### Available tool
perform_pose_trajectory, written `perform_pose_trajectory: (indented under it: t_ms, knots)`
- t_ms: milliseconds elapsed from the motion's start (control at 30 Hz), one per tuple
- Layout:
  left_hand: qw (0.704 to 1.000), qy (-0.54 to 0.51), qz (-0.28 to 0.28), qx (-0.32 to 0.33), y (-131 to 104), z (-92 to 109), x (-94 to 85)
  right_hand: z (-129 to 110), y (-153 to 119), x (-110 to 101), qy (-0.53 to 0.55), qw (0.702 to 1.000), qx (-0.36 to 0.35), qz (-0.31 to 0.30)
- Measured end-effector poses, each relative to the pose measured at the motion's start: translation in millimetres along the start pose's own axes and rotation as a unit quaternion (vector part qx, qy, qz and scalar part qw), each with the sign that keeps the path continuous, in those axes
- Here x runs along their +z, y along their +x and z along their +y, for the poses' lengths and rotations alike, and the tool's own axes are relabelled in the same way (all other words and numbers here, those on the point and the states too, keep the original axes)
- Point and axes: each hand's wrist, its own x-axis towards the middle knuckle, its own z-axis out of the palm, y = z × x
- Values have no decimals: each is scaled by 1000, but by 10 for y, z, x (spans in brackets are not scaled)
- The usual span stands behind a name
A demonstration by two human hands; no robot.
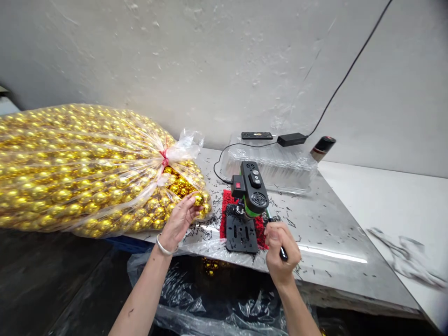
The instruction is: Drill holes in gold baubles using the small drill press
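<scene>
One gold ball [198, 199] was pinched at the fingertips of the left hand [181, 218], beyond the palm and toward the machine side, with the thumb and fingers closed about it. Close behind it lay the gold balls of a big clear bag [87, 168], so the held ball stood out only narrowly from the rest. A white bracelet [164, 246] circled that wrist. The right hand [283, 248] was wrapped in a fist around a black handle [283, 254], whose end poked out below the fingers.

Between the two hands, nearer the right, stood a black machine [254, 184] with a green band, upright on a slotted black base plate [241, 233]. The plate rested on a red mat [225, 207], strewn with black slivers like the metal tabletop [322, 228] around it. The bag filled the left side, its neck gathered by a red tie [164, 158], with uncovered balls showing through a gap below.

Behind the machine lay a clear plastic case [276, 170] bearing a black adapter [291, 139] and a flat dark device [256, 135]; a dark-capped can [322, 147] leaned beside it. Below the table edge, clear plastic sheeting [210, 317] hung near more gold balls [210, 266]
</scene>
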Motion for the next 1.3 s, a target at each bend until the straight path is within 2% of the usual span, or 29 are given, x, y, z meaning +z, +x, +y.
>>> perform_pose_trajectory:
  t_ms: [100,200,333,467,600,667,800,933,1067,1167,1300]
  knots:
    - [990,-102,-17,-97,-208,-256,221,-24,28,-11,-8,1000,0,-10]
    - [982,-110,-32,-149,-336,-536,443,-47,80,-39,-19,1000,-1,-24]
    - [989,-21,-65,-135,-379,-808,699,-76,174,-67,-15,999,3,-34]
    - [991,66,-75,-92,-351,-930,851,-89,224,-76,-17,999,-2,-37]
    - [970,210,-114,-37,-348,-952,874,-83,203,-87,-25,999,-10,-45]
    - [952,277,-133,15,-355,-950,863,-84,189,-95,-33,998,-12,-51]
    - [920,347,-132,126,-344,-955,856,-98,164,-101,-45,997,-9,-56]
    - [914,357,-137,135,-318,-972,857,-49,60,-80,-28,998,-7,-50]
    - [914,356,-136,142,-316,-990,847,125,-153,-17,-21,998,-36,-44]
    - [913,358,-131,148,-322,-1008,844,266,-311,49,-36,997,-66,-18]
    - [912,360,-124,156,-327,-1040,849,380,-438,108,-52,997,-65,7]
